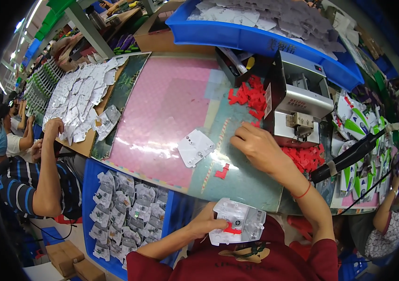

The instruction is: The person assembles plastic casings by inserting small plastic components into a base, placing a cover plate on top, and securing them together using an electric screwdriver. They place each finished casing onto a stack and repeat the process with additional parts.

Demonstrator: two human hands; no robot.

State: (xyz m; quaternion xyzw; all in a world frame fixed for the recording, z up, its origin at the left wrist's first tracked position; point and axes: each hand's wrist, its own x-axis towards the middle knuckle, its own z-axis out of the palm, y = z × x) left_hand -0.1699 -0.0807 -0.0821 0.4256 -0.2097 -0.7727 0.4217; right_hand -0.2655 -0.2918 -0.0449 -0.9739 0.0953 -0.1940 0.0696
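My left hand grips a white plastic housing close to my body. Its thumb lies on the inner face, beside a red plastic piece set in the housing. Over the table's right part, my right hand has its fingers curled together; whatever may be between them is hidden. Just beyond it is a heap of small red plastic pieces. A single red piece and a flat white plastic part lie on the table to the left of that hand.
A silver-and-black bench machine stands at the right, with more red pieces before it. A blue tray of white parts spans the back. A blue bin of housings sits at lower left. A co-worker's hand is at left.
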